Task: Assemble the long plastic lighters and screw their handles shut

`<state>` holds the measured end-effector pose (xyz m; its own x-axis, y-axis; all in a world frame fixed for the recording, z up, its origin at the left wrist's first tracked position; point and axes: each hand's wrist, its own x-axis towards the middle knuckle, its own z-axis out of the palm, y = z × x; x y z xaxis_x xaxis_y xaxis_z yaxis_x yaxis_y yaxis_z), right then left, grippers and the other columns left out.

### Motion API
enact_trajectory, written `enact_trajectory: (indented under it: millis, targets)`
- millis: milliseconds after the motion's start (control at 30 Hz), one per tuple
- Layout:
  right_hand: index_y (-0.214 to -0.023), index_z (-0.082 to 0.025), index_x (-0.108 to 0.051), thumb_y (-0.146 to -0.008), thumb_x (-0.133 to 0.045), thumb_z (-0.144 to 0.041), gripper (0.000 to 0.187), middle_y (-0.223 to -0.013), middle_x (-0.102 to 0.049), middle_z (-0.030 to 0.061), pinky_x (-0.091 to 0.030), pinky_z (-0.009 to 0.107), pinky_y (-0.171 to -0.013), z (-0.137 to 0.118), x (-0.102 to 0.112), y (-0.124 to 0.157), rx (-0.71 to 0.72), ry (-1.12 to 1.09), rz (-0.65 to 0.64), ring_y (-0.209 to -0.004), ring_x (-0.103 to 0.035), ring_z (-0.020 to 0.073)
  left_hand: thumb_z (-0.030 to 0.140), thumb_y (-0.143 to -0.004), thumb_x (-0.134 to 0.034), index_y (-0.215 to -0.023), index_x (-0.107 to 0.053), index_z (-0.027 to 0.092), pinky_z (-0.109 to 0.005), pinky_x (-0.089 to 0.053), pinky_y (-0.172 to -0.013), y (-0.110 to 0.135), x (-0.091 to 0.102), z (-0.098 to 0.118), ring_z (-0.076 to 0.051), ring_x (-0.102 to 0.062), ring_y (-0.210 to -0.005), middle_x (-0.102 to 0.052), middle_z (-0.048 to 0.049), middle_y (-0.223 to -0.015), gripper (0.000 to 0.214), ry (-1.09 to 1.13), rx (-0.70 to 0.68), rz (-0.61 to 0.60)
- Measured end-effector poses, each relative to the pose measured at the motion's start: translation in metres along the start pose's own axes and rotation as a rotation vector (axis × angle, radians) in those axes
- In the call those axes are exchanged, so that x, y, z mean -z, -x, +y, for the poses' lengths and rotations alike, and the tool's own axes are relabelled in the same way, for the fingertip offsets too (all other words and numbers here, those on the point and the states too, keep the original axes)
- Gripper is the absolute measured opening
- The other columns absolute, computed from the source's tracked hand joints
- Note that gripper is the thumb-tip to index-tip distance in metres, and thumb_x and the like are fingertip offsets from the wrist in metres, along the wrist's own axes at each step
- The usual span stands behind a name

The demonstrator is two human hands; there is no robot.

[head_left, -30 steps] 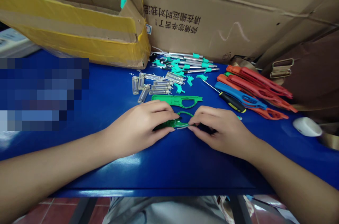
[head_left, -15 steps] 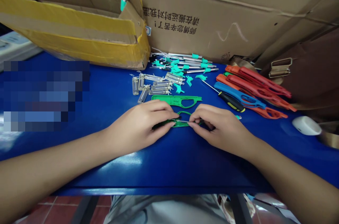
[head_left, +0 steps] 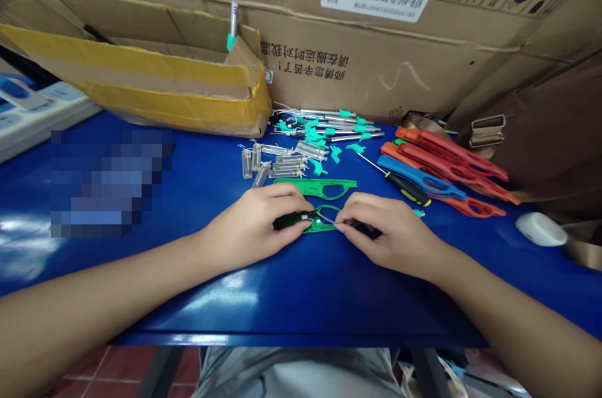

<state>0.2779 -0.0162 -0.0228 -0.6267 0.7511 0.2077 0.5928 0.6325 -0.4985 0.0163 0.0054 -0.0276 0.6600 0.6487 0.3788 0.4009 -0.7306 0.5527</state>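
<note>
My left hand (head_left: 256,227) is closed on the left end of a green plastic handle shell (head_left: 314,221) that lies on the blue table (head_left: 291,298). My right hand (head_left: 392,232) pinches the shell's right end, with a thin metal pin between the fingertips and the shell. A second green shell (head_left: 320,187) lies just behind the hands. Behind that are several clear tubes (head_left: 277,160) and metal rods with teal fittings (head_left: 329,123).
Orange and blue handle shells (head_left: 446,166) and a black-handled screwdriver (head_left: 404,186) lie at the right. A white oval object (head_left: 540,229) sits at the far right. Cardboard boxes (head_left: 155,81) wall in the back. A blurred patch covers the left.
The camera has tipped up slightly, showing more of the box label. The hands stay on the green shell; my right fingers have shifted a little along it.
</note>
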Motion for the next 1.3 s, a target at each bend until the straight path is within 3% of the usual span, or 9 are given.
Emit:
enact_trajectory:
  millis: [267,433,633,867,1033,1200,1233,1300]
  targets:
    - [-0.09,-0.02,-0.069,-0.099,-0.056,-0.022,0.016,-0.086,-0.07,0.0046,-0.049,0.028,-0.069,-0.003,0.0,-0.003,0.038,-0.055,0.074,-0.077,-0.064,0.015,0.022,-0.095,-0.064,-0.106,-0.078,0.017,-0.029,-0.06,-0.082,0.002,0.003,0.0,-0.017,-0.072,-0.088,-0.075,-0.0062,-0.096,0.018,-0.051,-0.011,-0.027]
    - [-0.092,-0.019,-0.07,-0.095,-0.057,-0.016,0.014,-0.088,-0.068,0.0046,-0.047,0.026,-0.062,0.004,0.007,-0.021,-0.053,0.039,0.176,-0.068,-0.059,0.0131,0.023,-0.094,-0.064,-0.109,-0.076,0.017,-0.03,-0.06,-0.082,0.002,0.004,0.0,-0.018,-0.073,-0.088,-0.074,-0.0071,-0.098,0.02,-0.065,0.006,-0.025]
    - [-0.099,-0.018,-0.07,-0.092,-0.063,-0.024,0.012,-0.107,-0.067,0.0086,-0.05,0.032,-0.076,0.013,0.013,-0.062,-0.197,0.241,0.123,-0.093,-0.065,0.0219,0.027,-0.094,-0.063,-0.112,-0.074,0.017,-0.035,-0.06,-0.087,0.001,0.007,0.002,-0.021,-0.071,-0.095,-0.074,-0.0086,-0.102,0.023,-0.092,-0.016,-0.003]
    - [-0.09,-0.017,-0.068,-0.089,-0.065,-0.02,0.005,-0.098,-0.068,0.0085,-0.044,0.03,-0.071,0.011,0.003,-0.082,-0.267,0.232,0.073,-0.088,-0.063,0.0223,0.025,-0.094,-0.062,-0.11,-0.074,0.016,-0.038,-0.058,-0.088,-0.001,0.011,0.0,-0.022,-0.069,-0.096,-0.073,-0.0091,-0.1,0.022,-0.121,-0.048,0.011]
    - [-0.084,-0.018,-0.066,-0.093,-0.06,-0.025,0.013,-0.087,-0.067,0.0062,-0.042,0.03,-0.071,0.017,0.007,-0.075,-0.309,0.081,0.146,-0.078,-0.058,0.0184,0.024,-0.096,-0.061,-0.109,-0.075,0.017,-0.038,-0.059,-0.088,0.001,0.009,-0.003,-0.022,-0.067,-0.098,-0.072,-0.0091,-0.103,0.02,-0.134,-0.076,0.102]
    - [-0.088,-0.018,-0.065,-0.095,-0.054,-0.05,0.035,-0.072,-0.062,0.0005,-0.042,0.026,-0.057,0.001,0.013,-0.048,-0.342,-0.208,0.109,-0.059,-0.051,0.0126,0.027,-0.096,-0.066,-0.135,-0.064,0.02,-0.043,-0.055,-0.102,0.001,0.007,-0.006,-0.026,-0.062,-0.121,-0.066,-0.0127,-0.129,0.039,-0.184,-0.123,0.214]
    - [-0.089,-0.018,-0.064,-0.094,-0.053,-0.058,0.043,-0.067,-0.058,-0.0014,-0.038,0.025,-0.051,-0.004,0.013,-0.042,-0.357,-0.287,0.087,-0.053,-0.046,0.0108,0.028,-0.096,-0.067,-0.136,-0.063,0.02,-0.043,-0.056,-0.102,0.001,0.007,-0.007,-0.025,-0.063,-0.12,-0.067,-0.0125,-0.129,0.041,-0.184,-0.147,0.223]
    - [-0.086,-0.017,-0.062,-0.082,-0.065,-0.069,0.052,-0.061,-0.051,-0.005,-0.028,0.022,-0.044,-0.014,0.013,-0.033,-0.475,-0.649,0.048,-0.047,-0.036,0.0073,0.029,-0.095,-0.068,-0.129,-0.067,0.019,-0.038,-0.058,-0.096,0.0,0.005,-0.008,-0.022,-0.068,-0.109,-0.072,-0.0109,-0.119,0.035,-0.16,-0.204,0.228]
